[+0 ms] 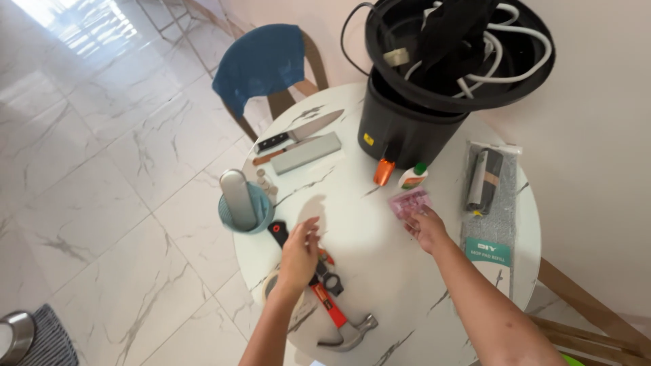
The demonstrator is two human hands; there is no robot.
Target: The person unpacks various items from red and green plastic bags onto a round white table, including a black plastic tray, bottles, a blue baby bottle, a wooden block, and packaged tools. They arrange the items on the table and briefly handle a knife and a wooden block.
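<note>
White marble floor tiles point(102, 169) are stretching away on my left, and a round marble-patterned table point(380, 271) is sitting under my hands, against a pale wall. At the far left edge of the table a blue cup point(261, 213) is holding a silver cylinder point(239, 196). Behind it a kitchen knife point(298, 133) is lying beside a grey sharpening block point(306, 153), and a chair with a blue cloth point(261, 61) over its back is standing beyond the table.

My left hand point(298, 254) is hovering open, fingers spread loosely, gripping nothing, just above a hammer point(332, 308) with a red and black handle that is lying flat on the table, claw head toward me.

Further back, a black bucket point(407, 129) is standing with a black tub of white cable point(502, 47) tilting on top of it. An orange cap point(384, 171) and a small white bottle point(412, 177) are lying at its foot.

My right hand point(426, 227) is reaching forward, fingertips touching a small pink packet point(408, 202) that is resting on the table just in front of the bottle; whether I am pinching it, I cannot tell. To the right, a long packaged mop refill point(491, 203) is lying near the table's edge.
</note>
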